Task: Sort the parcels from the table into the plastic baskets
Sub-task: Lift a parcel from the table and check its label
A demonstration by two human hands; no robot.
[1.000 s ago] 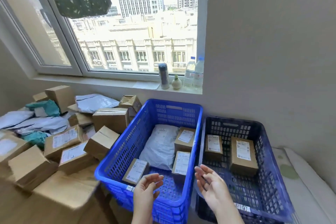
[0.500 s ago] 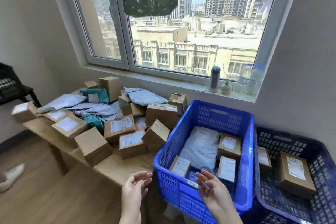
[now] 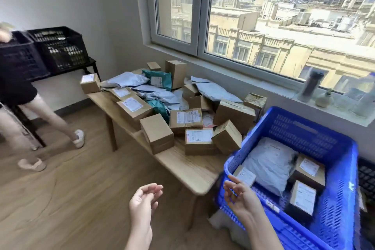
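A wooden table under the window carries a heap of parcels: several brown cardboard boxes, grey mailer bags and teal bags. To its right stands a bright blue plastic basket holding a grey bag and several labelled boxes. A dark basket shows at the right edge. My left hand hovers empty over the floor in front of the table, fingers relaxed. My right hand is also empty, fingers loosely spread, just in front of the blue basket's near corner.
Another person walks at the left beside black crates on a dark stand. A flask, a small vase and bottles stand on the windowsill. Wooden floor lies to the left of the table.
The view has swung left from the baskets to the parcel table. The second person has come into view. Both hands stay empty and low in front of me.
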